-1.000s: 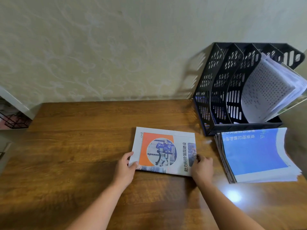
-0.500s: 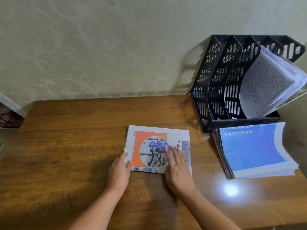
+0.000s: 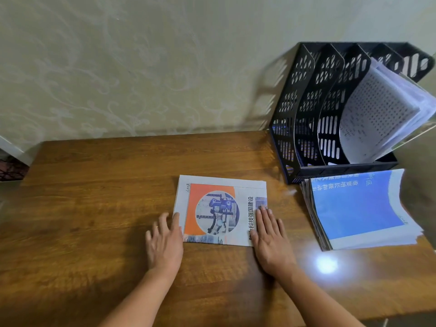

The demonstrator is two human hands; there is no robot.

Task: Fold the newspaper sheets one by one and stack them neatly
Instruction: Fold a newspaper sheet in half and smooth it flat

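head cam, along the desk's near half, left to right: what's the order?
left hand → folded newspaper → right hand → stack of newspapers with the blue page on top

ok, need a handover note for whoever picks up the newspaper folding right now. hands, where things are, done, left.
Left hand: open, fingers flat on the table, thumb side against the left edge of the folded newspaper.
Right hand: open, fingers flat, pressing the paper's right edge.
The folded newspaper lies flat mid-table, orange and blue picture up.
The stack of newspapers sits to the right, in front of the black file rack, blue page on top.
Done: this sheet looks fully folded.
Left: move it onto the stack, edges aligned. No unfolded sheets are in view, so I cannot tell how many remain.
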